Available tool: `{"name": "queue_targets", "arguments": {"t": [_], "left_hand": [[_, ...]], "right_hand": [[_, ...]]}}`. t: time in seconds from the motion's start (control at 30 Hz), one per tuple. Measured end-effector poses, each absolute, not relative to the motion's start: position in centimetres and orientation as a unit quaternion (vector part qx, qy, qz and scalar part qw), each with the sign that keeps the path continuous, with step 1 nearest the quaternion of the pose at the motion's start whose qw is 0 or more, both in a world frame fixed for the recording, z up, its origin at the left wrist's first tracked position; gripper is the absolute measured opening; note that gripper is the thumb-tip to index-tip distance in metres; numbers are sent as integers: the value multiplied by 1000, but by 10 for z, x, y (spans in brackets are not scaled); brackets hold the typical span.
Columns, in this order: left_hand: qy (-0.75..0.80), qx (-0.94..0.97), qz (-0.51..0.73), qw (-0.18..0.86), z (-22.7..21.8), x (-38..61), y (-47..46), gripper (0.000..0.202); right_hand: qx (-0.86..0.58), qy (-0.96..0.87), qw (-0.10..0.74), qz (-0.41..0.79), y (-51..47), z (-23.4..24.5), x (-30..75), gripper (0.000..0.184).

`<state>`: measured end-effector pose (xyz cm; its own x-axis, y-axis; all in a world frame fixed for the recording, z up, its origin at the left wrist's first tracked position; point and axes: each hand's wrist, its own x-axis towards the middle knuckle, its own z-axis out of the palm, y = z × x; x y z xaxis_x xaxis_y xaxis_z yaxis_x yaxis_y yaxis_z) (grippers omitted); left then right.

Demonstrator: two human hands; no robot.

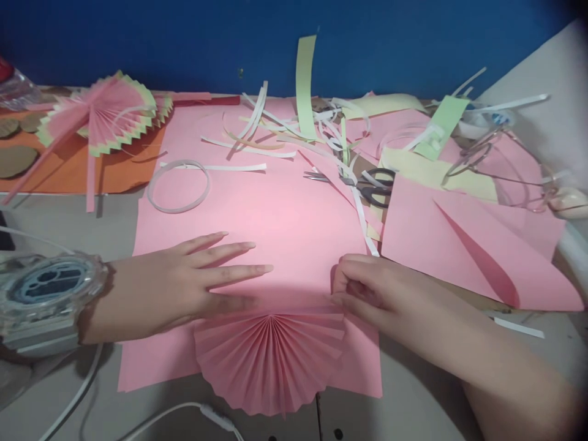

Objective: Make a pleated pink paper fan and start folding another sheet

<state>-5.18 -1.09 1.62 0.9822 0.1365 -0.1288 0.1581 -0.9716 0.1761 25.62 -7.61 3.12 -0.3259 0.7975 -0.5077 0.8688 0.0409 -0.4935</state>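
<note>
A pleated pink paper fan (271,361) lies spread in a half circle, its straight edge towards the back, on a sheet of pink paper (294,214). My left hand (202,275) rests flat over that sheet with fingers apart, its thumb along the fan's straight edge. At the fan's right corner my right hand (362,288) is closed, thumb and forefinger pinched on the edge of the fan. Behind the hands, on the pink paper, are a clear ring (178,210) and black-handled scissors (376,187).
White paper strips (257,147) and a green strip (305,86) clutter the back by the blue wall (184,43). Another fan with green edging (96,116) lies back left. Folded pink paper (459,245) and eyeglasses (478,159) are at right. A white cable (160,419) crosses the front.
</note>
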Motion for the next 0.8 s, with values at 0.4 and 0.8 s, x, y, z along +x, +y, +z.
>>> {"name": "queue_targets", "arguments": {"t": [0.4,0.8], "left_hand": [[82,987,-62,121,14,-50,-10,45],[26,989,-54,135,20,-43,5,43]], "right_hand": [[602,687,35,-406,-73,30,264,14],[592,700,22,-399,-65,35,263,13]]}}
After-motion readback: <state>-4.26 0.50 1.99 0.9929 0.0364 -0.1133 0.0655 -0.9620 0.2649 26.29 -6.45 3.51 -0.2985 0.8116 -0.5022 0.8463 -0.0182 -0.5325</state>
